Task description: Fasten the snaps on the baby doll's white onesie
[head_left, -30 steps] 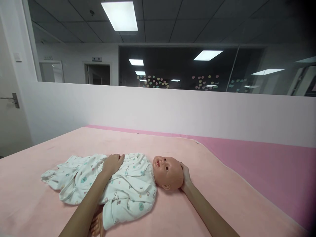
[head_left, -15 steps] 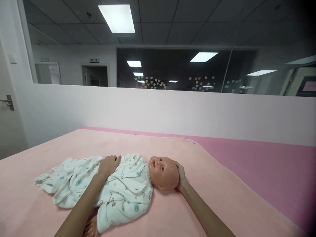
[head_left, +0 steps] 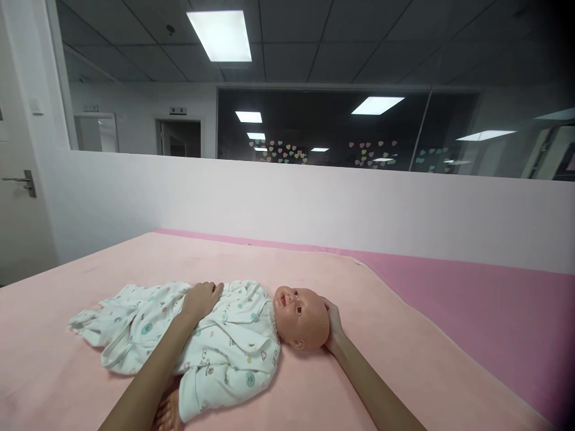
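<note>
I have the left hand point(head_left: 202, 300) laid palm down across the middle of the doll point(head_left: 302, 320), fingers side by side and loosely extended. The right hand point(head_left: 335, 324) cups the crown of the head; its fingers are mostly hidden, so I cannot tell whether they grip. The doll lies on its back inside a printed white outfit point(head_left: 233, 359), legs to my left, one little hand point(head_left: 168, 412) poking from the near sleeve. Around it the peach cover point(head_left: 395, 353) reaches a slanting edge at right, with a pink surface point(head_left: 485, 305) beyond. Behind run a white wall point(head_left: 314, 203) and glass bearing heart stickers point(head_left: 281, 152).
</note>
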`<state>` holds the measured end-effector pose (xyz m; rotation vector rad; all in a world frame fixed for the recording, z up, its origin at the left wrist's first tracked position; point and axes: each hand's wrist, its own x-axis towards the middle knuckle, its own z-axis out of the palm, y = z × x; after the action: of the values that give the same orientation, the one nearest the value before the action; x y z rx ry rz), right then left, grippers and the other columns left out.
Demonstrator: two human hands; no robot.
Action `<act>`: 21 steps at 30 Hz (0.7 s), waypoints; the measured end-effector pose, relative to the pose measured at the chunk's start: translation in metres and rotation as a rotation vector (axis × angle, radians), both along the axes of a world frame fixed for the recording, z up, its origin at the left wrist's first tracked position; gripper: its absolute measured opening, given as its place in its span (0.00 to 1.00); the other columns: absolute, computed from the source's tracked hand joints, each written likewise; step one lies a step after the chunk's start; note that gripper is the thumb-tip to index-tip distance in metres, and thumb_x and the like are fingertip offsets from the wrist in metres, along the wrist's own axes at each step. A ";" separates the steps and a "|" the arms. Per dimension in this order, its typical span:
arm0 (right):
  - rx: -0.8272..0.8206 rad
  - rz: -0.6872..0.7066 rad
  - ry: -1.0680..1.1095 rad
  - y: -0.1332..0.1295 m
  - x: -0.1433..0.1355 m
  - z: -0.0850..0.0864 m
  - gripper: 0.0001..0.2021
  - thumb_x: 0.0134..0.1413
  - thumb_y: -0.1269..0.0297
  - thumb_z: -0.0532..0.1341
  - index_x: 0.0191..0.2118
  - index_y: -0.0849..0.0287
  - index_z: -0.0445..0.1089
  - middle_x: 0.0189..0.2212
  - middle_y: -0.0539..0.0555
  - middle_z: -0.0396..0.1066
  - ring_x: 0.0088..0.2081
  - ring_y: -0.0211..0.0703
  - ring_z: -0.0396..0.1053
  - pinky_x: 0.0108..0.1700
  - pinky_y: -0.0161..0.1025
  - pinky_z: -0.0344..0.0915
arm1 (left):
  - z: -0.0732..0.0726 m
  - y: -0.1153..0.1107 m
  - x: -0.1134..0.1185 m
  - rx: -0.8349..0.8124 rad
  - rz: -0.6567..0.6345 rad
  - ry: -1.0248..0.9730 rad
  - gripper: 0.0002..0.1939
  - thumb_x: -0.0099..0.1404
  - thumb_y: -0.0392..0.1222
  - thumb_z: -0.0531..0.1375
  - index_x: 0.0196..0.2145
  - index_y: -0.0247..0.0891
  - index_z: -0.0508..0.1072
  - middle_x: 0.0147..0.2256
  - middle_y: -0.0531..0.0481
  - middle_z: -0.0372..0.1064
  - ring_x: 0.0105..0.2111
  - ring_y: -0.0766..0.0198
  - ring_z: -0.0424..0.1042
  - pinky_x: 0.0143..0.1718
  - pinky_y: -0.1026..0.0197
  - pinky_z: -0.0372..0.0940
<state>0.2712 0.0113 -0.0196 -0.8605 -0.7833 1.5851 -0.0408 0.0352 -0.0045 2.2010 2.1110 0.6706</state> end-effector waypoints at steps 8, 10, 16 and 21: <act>-0.001 -0.003 -0.017 -0.002 0.000 0.001 0.17 0.42 0.57 0.57 0.35 0.64 0.71 0.32 0.57 0.73 0.38 0.51 0.68 0.42 0.43 0.60 | 0.001 -0.001 0.001 -0.004 0.008 0.000 0.26 0.64 0.50 0.39 0.24 0.35 0.69 0.31 0.41 0.71 0.33 0.55 0.68 0.29 0.61 0.56; -0.003 -0.019 -0.021 -0.003 0.000 0.002 0.15 0.42 0.57 0.57 0.33 0.64 0.71 0.30 0.56 0.73 0.37 0.50 0.68 0.41 0.42 0.61 | 0.001 -0.001 0.001 -0.001 0.011 0.001 0.26 0.64 0.50 0.39 0.24 0.35 0.70 0.31 0.41 0.71 0.33 0.55 0.68 0.29 0.61 0.56; 0.016 -0.120 -0.010 0.001 0.000 -0.002 0.10 0.40 0.59 0.59 0.25 0.62 0.70 0.22 0.53 0.71 0.30 0.47 0.68 0.36 0.40 0.62 | 0.000 -0.001 0.002 0.001 0.001 0.023 0.25 0.64 0.49 0.39 0.25 0.36 0.69 0.31 0.42 0.71 0.33 0.54 0.67 0.30 0.60 0.56; 0.040 -0.069 0.038 -0.001 0.000 0.002 0.12 0.42 0.57 0.58 0.29 0.62 0.71 0.26 0.54 0.73 0.33 0.48 0.69 0.40 0.41 0.62 | 0.001 -0.002 0.002 -0.008 0.008 0.000 0.25 0.64 0.50 0.39 0.24 0.35 0.69 0.31 0.41 0.70 0.33 0.54 0.67 0.30 0.60 0.56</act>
<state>0.2707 0.0103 -0.0171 -0.8185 -0.7485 1.5159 -0.0390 0.0337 -0.0032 2.1894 2.1201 0.6615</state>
